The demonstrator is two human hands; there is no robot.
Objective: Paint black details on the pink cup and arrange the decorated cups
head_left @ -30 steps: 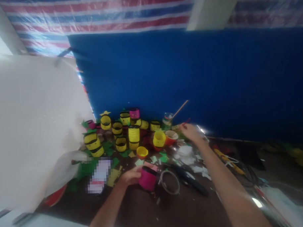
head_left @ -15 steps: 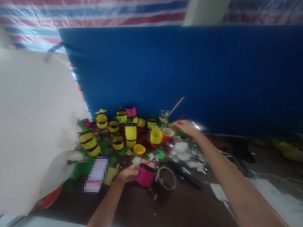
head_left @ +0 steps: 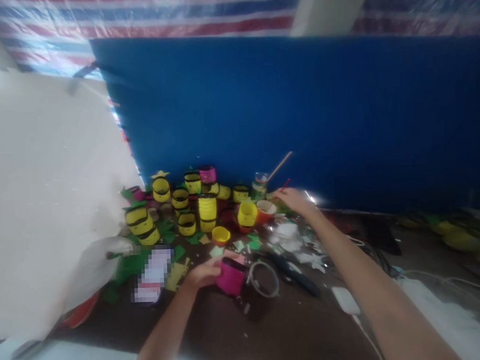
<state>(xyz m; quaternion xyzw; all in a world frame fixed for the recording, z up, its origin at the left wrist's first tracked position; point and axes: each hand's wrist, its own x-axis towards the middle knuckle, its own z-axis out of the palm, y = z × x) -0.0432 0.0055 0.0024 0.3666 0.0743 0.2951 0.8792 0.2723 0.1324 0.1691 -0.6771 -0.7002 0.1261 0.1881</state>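
My left hand (head_left: 207, 273) grips a small magenta cup-shaped piece (head_left: 230, 277) with a black rim, held low over the table. Farther off, my right hand (head_left: 290, 197) is closed on a thin red brush-like stick (head_left: 286, 183). Its lower end points toward an orange cup (head_left: 266, 211) with a pale inside; the tip is too blurred to make out. Beside that cup stands a yellow cup (head_left: 247, 215), and a smaller yellow cup (head_left: 221, 235) sits in front. A clear ring, perhaps a tape roll (head_left: 264, 279), lies just right of the magenta piece.
Several yellow cup-shaped pieces with black bands (head_left: 187, 224) crowd the back left. A glass jar (head_left: 259, 184) holds a wooden stick. Paper scraps, a phone (head_left: 153, 275), a dark elongated tool (head_left: 294, 275), white scraps (head_left: 287, 236) and cables lie around. A blue panel (head_left: 261, 106) rises behind.
Both hands stay nearly in place, the left still holding the magenta piece and the right still at the orange cup. The view has shifted very slightly.
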